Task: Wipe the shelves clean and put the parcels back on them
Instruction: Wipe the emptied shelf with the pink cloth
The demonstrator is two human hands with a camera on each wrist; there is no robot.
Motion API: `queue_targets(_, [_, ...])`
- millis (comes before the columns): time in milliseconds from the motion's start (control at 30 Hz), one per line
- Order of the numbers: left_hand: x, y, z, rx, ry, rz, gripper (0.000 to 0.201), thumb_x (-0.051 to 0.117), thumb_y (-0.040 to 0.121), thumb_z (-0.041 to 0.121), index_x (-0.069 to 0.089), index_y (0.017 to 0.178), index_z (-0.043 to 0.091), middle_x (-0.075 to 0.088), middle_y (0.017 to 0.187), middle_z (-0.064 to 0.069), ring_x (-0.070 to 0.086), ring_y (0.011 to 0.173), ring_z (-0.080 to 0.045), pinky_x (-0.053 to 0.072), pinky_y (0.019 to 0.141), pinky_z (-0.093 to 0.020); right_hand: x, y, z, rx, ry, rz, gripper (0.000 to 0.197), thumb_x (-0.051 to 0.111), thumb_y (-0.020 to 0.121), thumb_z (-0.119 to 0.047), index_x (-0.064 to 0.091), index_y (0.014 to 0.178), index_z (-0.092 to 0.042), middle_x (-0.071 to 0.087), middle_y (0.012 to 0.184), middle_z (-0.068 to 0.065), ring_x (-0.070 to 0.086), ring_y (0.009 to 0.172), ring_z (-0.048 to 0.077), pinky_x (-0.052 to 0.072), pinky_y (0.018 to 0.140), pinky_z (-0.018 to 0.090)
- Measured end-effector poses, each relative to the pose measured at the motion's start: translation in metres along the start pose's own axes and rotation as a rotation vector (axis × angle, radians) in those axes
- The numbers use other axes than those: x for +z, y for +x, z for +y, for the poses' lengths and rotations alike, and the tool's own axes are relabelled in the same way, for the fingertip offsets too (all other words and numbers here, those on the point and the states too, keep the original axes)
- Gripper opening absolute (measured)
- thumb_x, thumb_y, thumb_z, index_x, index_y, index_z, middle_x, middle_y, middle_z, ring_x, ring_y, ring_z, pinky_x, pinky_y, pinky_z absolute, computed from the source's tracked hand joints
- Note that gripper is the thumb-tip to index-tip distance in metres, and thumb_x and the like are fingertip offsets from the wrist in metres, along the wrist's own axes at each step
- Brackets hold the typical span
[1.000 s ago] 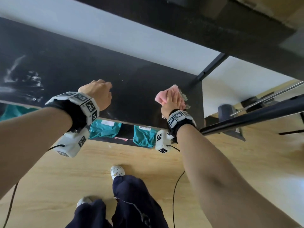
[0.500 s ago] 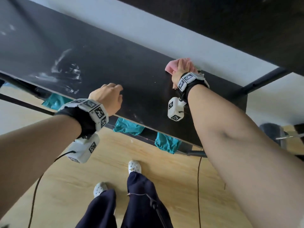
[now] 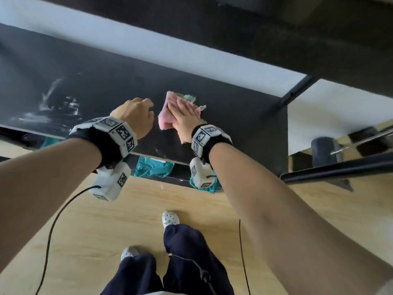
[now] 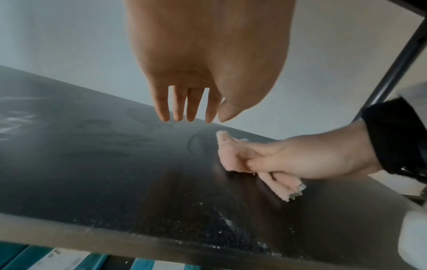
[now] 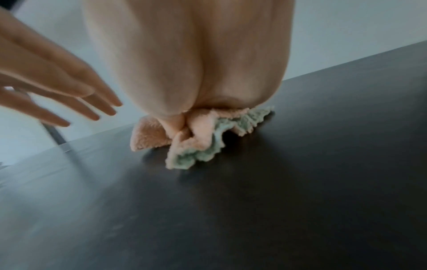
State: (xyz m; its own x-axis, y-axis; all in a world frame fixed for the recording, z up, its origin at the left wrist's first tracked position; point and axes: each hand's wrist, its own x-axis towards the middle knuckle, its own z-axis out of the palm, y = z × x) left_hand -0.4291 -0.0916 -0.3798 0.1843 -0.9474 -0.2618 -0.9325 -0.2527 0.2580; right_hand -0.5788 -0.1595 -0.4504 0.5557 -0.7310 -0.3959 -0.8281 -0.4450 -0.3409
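Observation:
My right hand presses a pink cloth with a green underside flat on the black shelf, near its middle. Its fingers lie over the cloth and the thumb tucks into the folds. My left hand hovers just left of the cloth with its fingers hanging relaxed and holding nothing. White dust smears mark the shelf's left part, and crumbs lie near its front edge. Teal parcels lie on a lower level under the shelf.
A black upright post stands at the shelf's right rear corner, and a dark upper shelf hangs overhead. A black bar and a dark wheel-like object sit at the right. Below are the wooden floor and my legs.
My right hand has drawn the cloth from the shelf's rear edge forward and left, ending beside the left hand. The left hand stays over the shelf's front part.

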Motion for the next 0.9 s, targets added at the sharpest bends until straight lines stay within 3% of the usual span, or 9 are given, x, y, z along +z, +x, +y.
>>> queue_targets(167, [0.005, -0.012, -0.003, -0.008, 0.014, -0.002, 0.036, 0.039, 0.097, 0.026, 0.050, 0.131, 0.017, 0.051, 0.134, -0.006, 0.050, 0.121, -0.029, 0.044, 0.094, -0.042, -0.024, -0.012, 0.044, 0.242, -0.002, 0.030, 0.094, 0.062, 0.086, -0.011, -0.004, 0.153, -0.023, -0.018, 0.159, 0.007, -0.015, 0.147, 0.025, -0.006, 0.118, 0.046])
queue_targets(233, [0.006, -0.019, -0.017, -0.034, 0.019, -0.016, 0.038, 0.039, 0.098, 0.026, 0.049, 0.133, 0.016, 0.050, 0.136, -0.006, 0.048, 0.122, -0.029, 0.044, 0.096, -0.042, -0.029, -0.005, 0.029, 0.295, 0.040, 0.045, 0.088, 0.058, 0.087, -0.013, 0.000, 0.153, -0.023, -0.014, 0.160, 0.009, -0.014, 0.147, 0.028, -0.003, 0.119, 0.047])
queue_targets(367, [0.007, -0.032, -0.051, -0.076, 0.015, -0.013, 0.039, 0.040, 0.097, 0.025, 0.048, 0.134, 0.014, 0.049, 0.137, -0.008, 0.049, 0.122, -0.032, 0.043, 0.098, -0.043, -0.027, 0.006, -0.031, 0.277, 0.115, 0.133, 0.072, 0.055, 0.079, -0.019, 0.030, 0.146, -0.020, 0.024, 0.154, 0.011, 0.019, 0.144, 0.029, 0.015, 0.114, 0.041])
queue_targets(433, [0.007, -0.040, -0.064, -0.094, 0.015, -0.005, 0.039, 0.040, 0.097, 0.025, 0.048, 0.133, 0.015, 0.049, 0.137, -0.008, 0.049, 0.121, -0.032, 0.043, 0.098, -0.043, -0.010, 0.004, -0.064, 0.165, 0.047, 0.083, 0.072, 0.051, 0.087, -0.016, 0.019, 0.151, -0.018, 0.008, 0.159, 0.013, 0.005, 0.148, 0.028, 0.002, 0.117, 0.042])
queue_targets(500, [0.006, -0.047, -0.073, -0.101, 0.022, -0.004, 0.038, 0.040, 0.097, 0.025, 0.048, 0.133, 0.015, 0.050, 0.138, -0.007, 0.050, 0.121, -0.032, 0.044, 0.098, -0.043, 0.014, -0.002, -0.088, 0.098, 0.026, 0.006, 0.076, 0.047, 0.092, -0.014, 0.004, 0.154, -0.024, -0.013, 0.160, 0.008, -0.012, 0.147, 0.027, -0.011, 0.116, 0.044])
queue_targets(700, [0.004, -0.059, -0.069, 0.011, 0.030, -0.013, 0.037, 0.038, 0.096, 0.027, 0.050, 0.130, 0.017, 0.053, 0.134, -0.007, 0.053, 0.118, -0.031, 0.046, 0.093, -0.043, 0.052, -0.049, -0.088, -0.024, 0.015, 0.017, 0.077, 0.048, 0.094, -0.011, -0.001, 0.153, -0.024, -0.011, 0.161, 0.005, -0.013, 0.147, 0.025, -0.009, 0.118, 0.042])
queue_targets(767, [0.004, -0.064, -0.061, 0.079, 0.025, -0.018, 0.037, 0.038, 0.097, 0.027, 0.050, 0.131, 0.016, 0.053, 0.134, -0.007, 0.052, 0.118, -0.031, 0.045, 0.092, -0.042, 0.053, -0.068, -0.061, 0.037, 0.046, 0.072, 0.074, 0.043, 0.096, -0.010, -0.001, 0.153, -0.024, -0.012, 0.161, 0.004, -0.013, 0.147, 0.023, -0.007, 0.120, 0.045])
queue_targets(900, [0.011, -0.080, -0.055, 0.154, 0.016, -0.042, 0.037, 0.037, 0.098, 0.029, 0.049, 0.131, 0.017, 0.052, 0.134, -0.005, 0.051, 0.118, -0.029, 0.044, 0.092, -0.042, 0.046, -0.115, 0.009, 0.371, 0.091, 0.152, 0.074, 0.040, 0.097, -0.007, -0.005, 0.153, -0.025, -0.017, 0.159, -0.001, -0.015, 0.147, 0.017, -0.011, 0.120, 0.040])
